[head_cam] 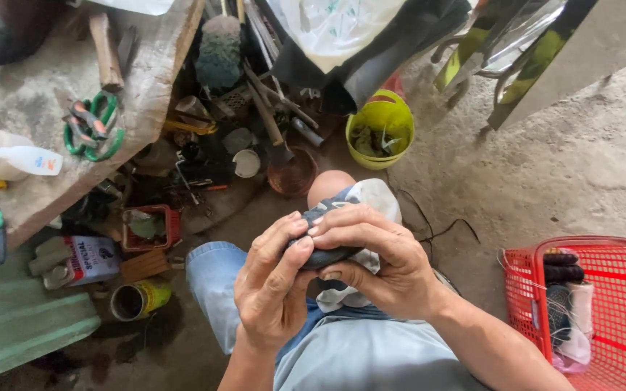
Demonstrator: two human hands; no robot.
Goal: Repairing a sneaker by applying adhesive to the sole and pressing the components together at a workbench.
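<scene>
Seated low, knees up, looking down at my lap. Both hands meet over my raised knee. My left hand [273, 286] curls around the near end of a dark grey shoe [325, 255], thumb tip pressed on its upper edge; grip closed on it. My right hand [382, 264] wraps the other side from above, fingers [342, 230] laid across the top, thumb tucked under; that grip is closed on the shoe as well. The shoe sits between the two palms, mostly hidden, only a dark band showing between my fingers. A white cloth [377, 199] lies under and behind it, draped over the knee, touching the shoe and my right hand.

Surroundings: red plastic basket [617, 253] on the concrete floor to my right, well apart from the hands, holding dark and white items I cannot make out. Yellow-green bucket [380, 116] ahead, beyond the knee. To the left, a rough desk [38, 94] carrying green-handled scissors [94, 129] and a white glue bottle [27, 159]. Below its edge, clutter on the floor: a small red crate [170, 226], an open tin can [135, 300], a brown bowl [293, 174].
</scene>
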